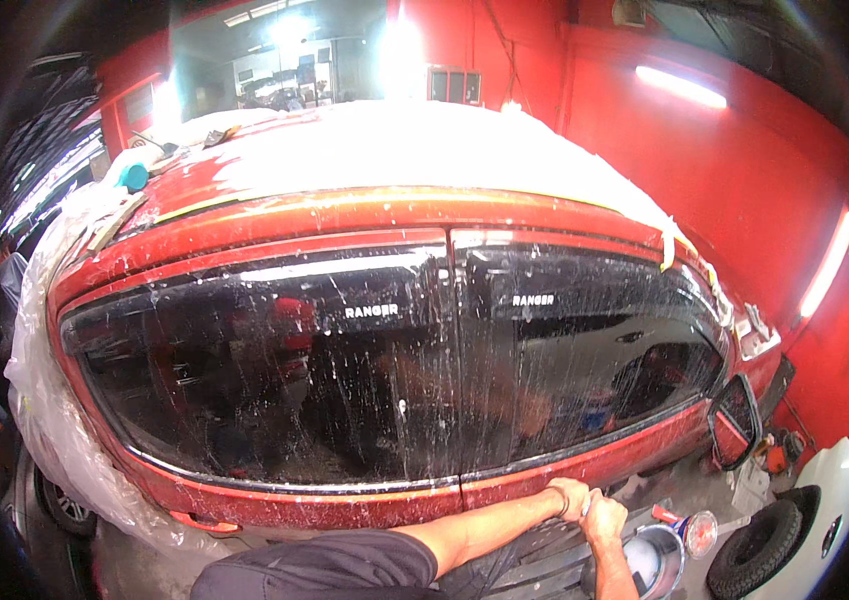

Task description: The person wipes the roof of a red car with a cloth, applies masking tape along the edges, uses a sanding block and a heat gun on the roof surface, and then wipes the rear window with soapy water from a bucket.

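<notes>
My left hand and my right hand meet at the lower right, beside the door of a red vehicle. Fingers of both are curled closed, and a small pale bit shows between them; what it belongs to is hidden. Below and right of them stands a bucket with cloudy whitish liquid inside. Slatted grey planks lie under my forearms. White drips and splashes streak the vehicle's dark side windows, and the roof is largely white, edged with yellow tape.
Clear plastic sheeting drapes the vehicle's left end. A side mirror juts out at the right. Beyond the bucket are a round red-and-white can, a loose tyre and a white car panel. Red walls stand behind.
</notes>
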`<state>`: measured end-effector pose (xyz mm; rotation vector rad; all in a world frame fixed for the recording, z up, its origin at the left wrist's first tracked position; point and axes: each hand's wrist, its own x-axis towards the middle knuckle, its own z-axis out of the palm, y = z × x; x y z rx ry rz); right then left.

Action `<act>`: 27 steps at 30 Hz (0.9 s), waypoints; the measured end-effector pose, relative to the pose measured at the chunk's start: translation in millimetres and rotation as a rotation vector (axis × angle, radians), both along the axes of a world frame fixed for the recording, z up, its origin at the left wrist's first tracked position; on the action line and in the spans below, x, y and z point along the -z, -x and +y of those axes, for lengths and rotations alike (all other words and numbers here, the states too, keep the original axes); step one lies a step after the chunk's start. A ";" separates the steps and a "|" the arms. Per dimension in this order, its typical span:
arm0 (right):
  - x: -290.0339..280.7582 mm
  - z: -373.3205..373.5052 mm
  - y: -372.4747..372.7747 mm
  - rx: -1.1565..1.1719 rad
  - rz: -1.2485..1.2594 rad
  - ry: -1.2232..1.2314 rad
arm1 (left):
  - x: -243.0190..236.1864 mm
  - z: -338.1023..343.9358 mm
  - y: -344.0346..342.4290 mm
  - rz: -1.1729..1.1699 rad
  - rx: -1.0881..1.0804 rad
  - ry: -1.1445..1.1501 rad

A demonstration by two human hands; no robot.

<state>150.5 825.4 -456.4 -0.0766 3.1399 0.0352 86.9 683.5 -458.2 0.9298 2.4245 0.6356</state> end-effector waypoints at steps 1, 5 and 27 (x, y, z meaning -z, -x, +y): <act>2.0 1.6 3.2 -0.050 0.015 0.027 | 23.1 -1.6 0.0 -0.033 -0.026 -0.100; 11.6 6.3 11.6 0.078 -0.118 0.089 | 89.1 -8.4 -10.4 -0.015 -0.108 -0.310; 5.1 -7.2 -2.1 -0.065 -0.310 0.351 | 108.0 -32.0 -29.5 -0.284 -0.455 -0.510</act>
